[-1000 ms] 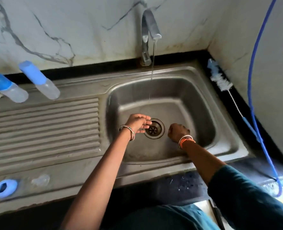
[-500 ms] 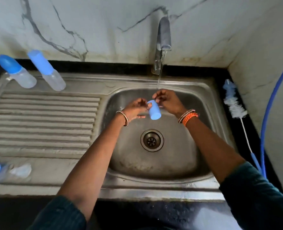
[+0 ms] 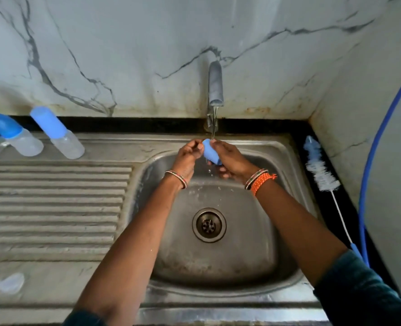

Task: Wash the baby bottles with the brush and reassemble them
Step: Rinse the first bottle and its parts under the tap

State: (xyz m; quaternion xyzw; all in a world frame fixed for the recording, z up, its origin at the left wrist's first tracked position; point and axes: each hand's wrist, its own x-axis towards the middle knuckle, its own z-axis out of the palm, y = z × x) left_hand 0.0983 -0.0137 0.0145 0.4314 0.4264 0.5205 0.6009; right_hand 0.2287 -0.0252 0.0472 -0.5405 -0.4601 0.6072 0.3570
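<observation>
Head view: both hands are working under the tap [image 3: 215, 84], water is running. Right hand [image 3: 230, 161] is gripping the blue cap [image 3: 210, 152] from the side; left hand [image 3: 190, 152] is pinching its upper end, fingers curled against it. The cap is sitting directly in the stream over the sink basin [image 3: 277, 231].

Risks: the wet cap is likely slippery, so it could be dropping into the basin toward the open drain [image 3: 209, 225]. The stream is splashing off the cap, so spray may be reaching the counter.

Containers: two capped bottles [image 3: 60, 135] are lying on the drainboard's back edge, well apart from the hands; both are looking empty, clear bodies. A clear teat [image 3: 8, 282] is sitting on the front left rim. The brush [image 3: 321, 172] is lying unused on the right ledge.
</observation>
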